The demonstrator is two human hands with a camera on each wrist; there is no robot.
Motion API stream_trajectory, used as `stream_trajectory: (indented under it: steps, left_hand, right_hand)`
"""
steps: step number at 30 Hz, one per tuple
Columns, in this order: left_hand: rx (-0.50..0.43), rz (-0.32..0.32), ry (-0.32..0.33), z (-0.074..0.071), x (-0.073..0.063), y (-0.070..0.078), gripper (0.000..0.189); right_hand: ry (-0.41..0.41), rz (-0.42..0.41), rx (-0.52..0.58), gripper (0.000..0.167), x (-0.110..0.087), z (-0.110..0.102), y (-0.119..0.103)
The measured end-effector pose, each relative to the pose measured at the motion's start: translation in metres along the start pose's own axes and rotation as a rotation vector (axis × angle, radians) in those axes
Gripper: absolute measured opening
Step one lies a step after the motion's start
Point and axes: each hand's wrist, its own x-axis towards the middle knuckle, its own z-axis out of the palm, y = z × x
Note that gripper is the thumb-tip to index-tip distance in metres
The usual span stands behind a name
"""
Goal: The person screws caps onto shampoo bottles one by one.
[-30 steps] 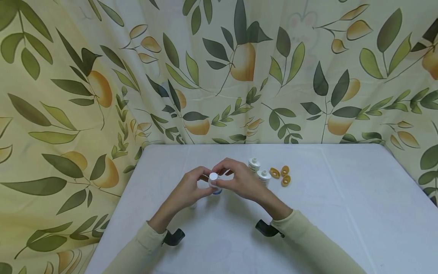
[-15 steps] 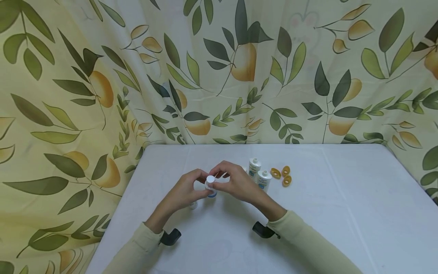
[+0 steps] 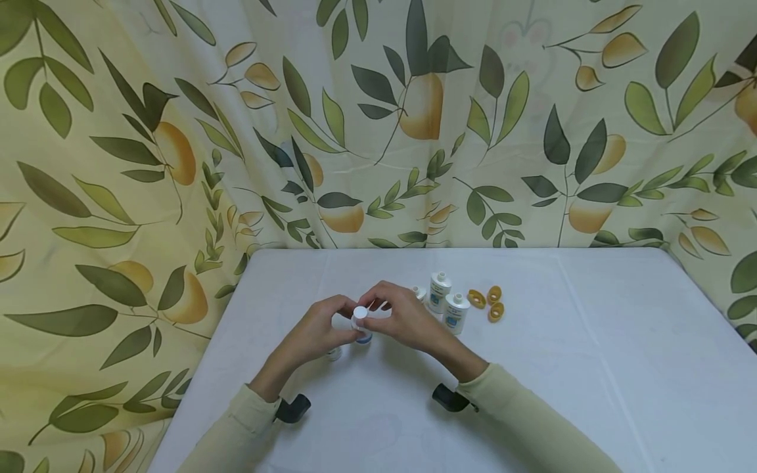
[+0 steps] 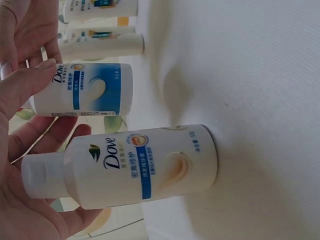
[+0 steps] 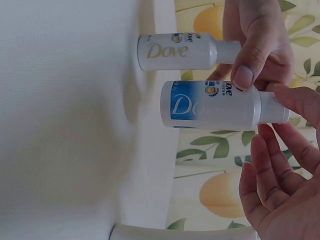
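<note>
A small white Dove bottle with a blue lower label (image 4: 95,90) is held upright between both hands. My left hand (image 3: 325,323) grips it near the shoulder, thumb on the front in the left wrist view. Thumb and forefinger of my right hand (image 3: 408,318) pinch its white cap (image 5: 274,107); the other fingers are loosely bent beside it. A second, capped white Dove bottle (image 4: 145,167) stands on the table close to my left hand, mostly covered by it from above.
Right of the hands stand three white bottles with bare narrow necks, among them a back one (image 3: 439,292) and a front one (image 3: 455,315). Three brown-yellow rings (image 3: 494,311) lie beside them. A leaf-patterned curtain (image 3: 378,131) hangs behind the white-covered table (image 3: 562,368).
Both hands have shifted slightly left and nearer with the held bottle. The right hand uncovers more of the uncapped bottles. Its grip on the cap looks the same.
</note>
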Motion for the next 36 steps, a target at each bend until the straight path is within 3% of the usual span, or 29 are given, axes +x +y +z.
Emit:
stream_trajectory:
  steps: [13, 28, 36]
  left_hand:
    - [0.004, -0.012, -0.027, 0.002, -0.003, -0.011, 0.036]
    - [0.033, -0.062, -0.047, 0.005, -0.006, -0.013, 0.034]
    - [0.061, -0.056, -0.058, 0.004, -0.006, -0.012, 0.035]
  right_hand:
    - [-0.030, 0.042, 0.025, 0.019, 0.000, 0.009, 0.005]
    - [-0.042, 0.017, -0.051, 0.019, -0.001, 0.016, 0.008]
    - [-0.035, 0.021, -0.105, 0.020, 0.000, 0.021, 0.011]
